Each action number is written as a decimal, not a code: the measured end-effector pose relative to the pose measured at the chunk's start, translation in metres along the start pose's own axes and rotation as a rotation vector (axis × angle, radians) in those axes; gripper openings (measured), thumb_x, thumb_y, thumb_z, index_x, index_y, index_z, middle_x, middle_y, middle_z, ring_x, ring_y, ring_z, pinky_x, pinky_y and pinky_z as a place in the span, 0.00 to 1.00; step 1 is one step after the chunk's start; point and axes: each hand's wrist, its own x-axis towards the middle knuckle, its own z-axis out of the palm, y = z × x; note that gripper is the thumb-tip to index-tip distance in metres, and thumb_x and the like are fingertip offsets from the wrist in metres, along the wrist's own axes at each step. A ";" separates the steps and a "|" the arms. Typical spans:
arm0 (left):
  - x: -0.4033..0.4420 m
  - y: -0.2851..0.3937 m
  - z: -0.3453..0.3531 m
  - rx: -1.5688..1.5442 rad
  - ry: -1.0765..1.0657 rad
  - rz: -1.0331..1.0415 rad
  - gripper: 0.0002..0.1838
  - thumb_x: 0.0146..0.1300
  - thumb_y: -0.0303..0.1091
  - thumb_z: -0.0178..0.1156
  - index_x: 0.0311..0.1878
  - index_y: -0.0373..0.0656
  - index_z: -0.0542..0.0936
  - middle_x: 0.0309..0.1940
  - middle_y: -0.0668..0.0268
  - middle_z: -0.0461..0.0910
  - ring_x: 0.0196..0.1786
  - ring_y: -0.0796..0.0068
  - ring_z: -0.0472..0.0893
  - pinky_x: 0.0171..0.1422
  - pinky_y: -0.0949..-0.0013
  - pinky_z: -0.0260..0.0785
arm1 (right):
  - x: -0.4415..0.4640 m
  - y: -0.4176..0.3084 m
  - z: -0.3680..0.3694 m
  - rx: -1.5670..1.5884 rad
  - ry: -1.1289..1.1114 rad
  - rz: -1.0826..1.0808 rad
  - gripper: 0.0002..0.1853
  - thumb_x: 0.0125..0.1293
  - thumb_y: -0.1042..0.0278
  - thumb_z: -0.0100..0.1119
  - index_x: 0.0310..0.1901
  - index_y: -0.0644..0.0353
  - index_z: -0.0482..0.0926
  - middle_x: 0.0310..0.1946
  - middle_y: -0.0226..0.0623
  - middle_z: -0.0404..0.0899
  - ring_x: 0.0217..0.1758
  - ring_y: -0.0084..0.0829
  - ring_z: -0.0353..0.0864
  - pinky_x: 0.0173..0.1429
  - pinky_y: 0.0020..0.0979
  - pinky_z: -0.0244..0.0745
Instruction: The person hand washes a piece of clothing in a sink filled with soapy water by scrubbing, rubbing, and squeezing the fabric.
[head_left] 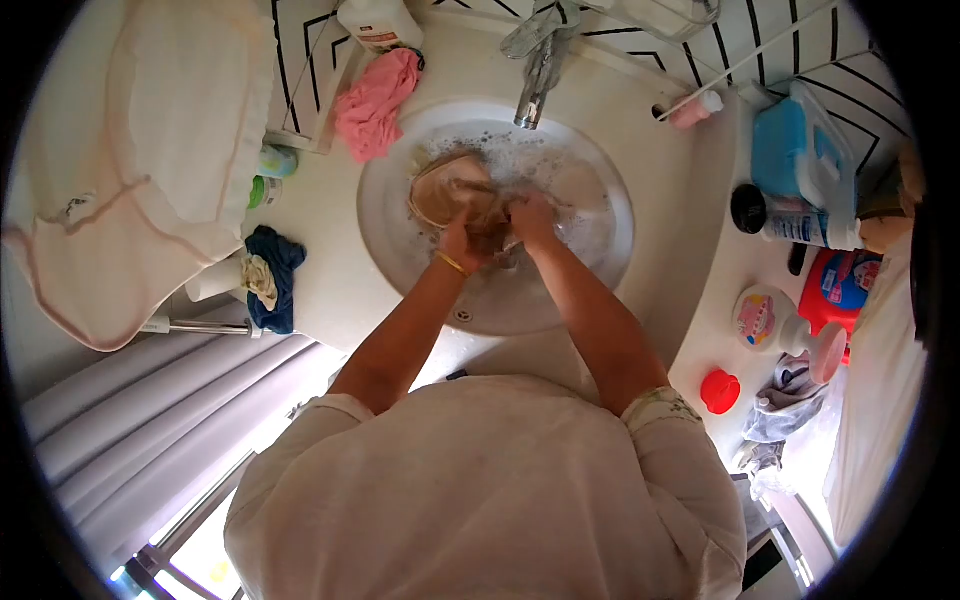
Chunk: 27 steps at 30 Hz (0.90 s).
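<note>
A wet beige-pink bra (pixel 440 192), one rounded cup showing at the left, lies in soapy water in the white oval sink (pixel 377 235). My left hand (pixel 464 243), with a yellow band at the wrist, grips its lower folds. Close beside it, my right hand (pixel 530 216) has its fingers curled on the bunched fabric near the middle of the basin. Parts of the fingers are hidden by cloth and water. Above the sink's far rim stands the metal faucet (pixel 533 95).
A pink cloth (pixel 378 103) lies at the sink's back left, near a white bottle (pixel 380 22). Dark blue cloth (pixel 276 280) sits on the left edge. Along the right are a blue container (pixel 785 150), a pump bottle (pixel 770 318) and a red cap (pixel 720 391).
</note>
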 end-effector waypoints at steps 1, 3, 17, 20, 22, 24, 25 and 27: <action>-0.005 0.004 0.008 -0.052 -0.027 -0.017 0.25 0.63 0.53 0.46 0.56 0.47 0.70 0.53 0.63 0.72 0.54 0.61 0.71 0.62 0.54 0.60 | -0.019 -0.014 -0.003 0.088 0.197 -0.174 0.08 0.53 0.71 0.54 0.34 0.65 0.77 0.44 0.50 0.73 0.46 0.48 0.73 0.48 0.41 0.69; -0.017 0.009 0.017 -0.382 -0.173 -0.166 0.25 0.63 0.55 0.46 0.57 0.50 0.69 0.54 0.64 0.71 0.55 0.62 0.71 0.62 0.54 0.60 | -0.066 -0.044 -0.001 0.061 0.561 -0.542 0.06 0.52 0.71 0.53 0.29 0.65 0.76 0.38 0.49 0.75 0.42 0.48 0.74 0.46 0.41 0.68; 0.018 0.001 -0.019 -0.206 -0.383 -0.006 0.14 0.63 0.41 0.50 0.46 0.43 0.73 0.40 0.60 0.75 0.48 0.66 0.74 0.50 0.63 0.70 | -0.066 -0.042 0.021 0.167 0.571 -0.444 0.16 0.59 0.59 0.54 0.39 0.67 0.73 0.23 0.43 0.72 0.31 0.43 0.74 0.39 0.39 0.71; 0.012 -0.007 -0.015 -0.211 -0.319 0.027 0.16 0.63 0.41 0.49 0.50 0.42 0.71 0.45 0.61 0.73 0.51 0.65 0.73 0.53 0.62 0.69 | -0.098 -0.073 0.007 -0.170 0.577 -0.553 0.18 0.59 0.58 0.55 0.41 0.66 0.72 0.26 0.44 0.73 0.33 0.45 0.74 0.43 0.41 0.69; -0.001 -0.013 0.005 -0.122 -0.222 0.080 0.18 0.64 0.42 0.49 0.53 0.42 0.69 0.48 0.61 0.72 0.53 0.64 0.72 0.55 0.61 0.67 | -0.060 -0.055 0.004 -0.163 0.540 -0.407 0.17 0.59 0.57 0.55 0.40 0.65 0.72 0.28 0.45 0.73 0.33 0.47 0.73 0.43 0.43 0.69; -0.008 -0.015 0.014 -0.026 -0.127 0.123 0.20 0.65 0.42 0.48 0.56 0.42 0.68 0.52 0.62 0.71 0.55 0.63 0.71 0.58 0.60 0.66 | -0.025 -0.037 -0.014 0.085 0.362 -0.138 0.18 0.59 0.56 0.55 0.40 0.65 0.72 0.32 0.47 0.72 0.37 0.46 0.72 0.45 0.43 0.68; -0.003 -0.016 0.009 -0.002 -0.155 0.140 0.21 0.64 0.42 0.49 0.56 0.42 0.68 0.52 0.62 0.71 0.55 0.64 0.71 0.58 0.59 0.66 | -0.020 -0.032 -0.026 0.267 0.218 -0.021 0.19 0.59 0.55 0.55 0.41 0.65 0.71 0.36 0.49 0.71 0.42 0.46 0.71 0.47 0.42 0.67; 0.016 -0.013 0.003 0.030 -0.231 0.190 0.21 0.62 0.41 0.52 0.56 0.43 0.68 0.52 0.62 0.71 0.54 0.65 0.71 0.59 0.59 0.66 | -0.013 -0.024 -0.030 0.396 0.247 0.065 0.20 0.60 0.54 0.54 0.42 0.64 0.71 0.39 0.50 0.71 0.46 0.44 0.71 0.49 0.42 0.67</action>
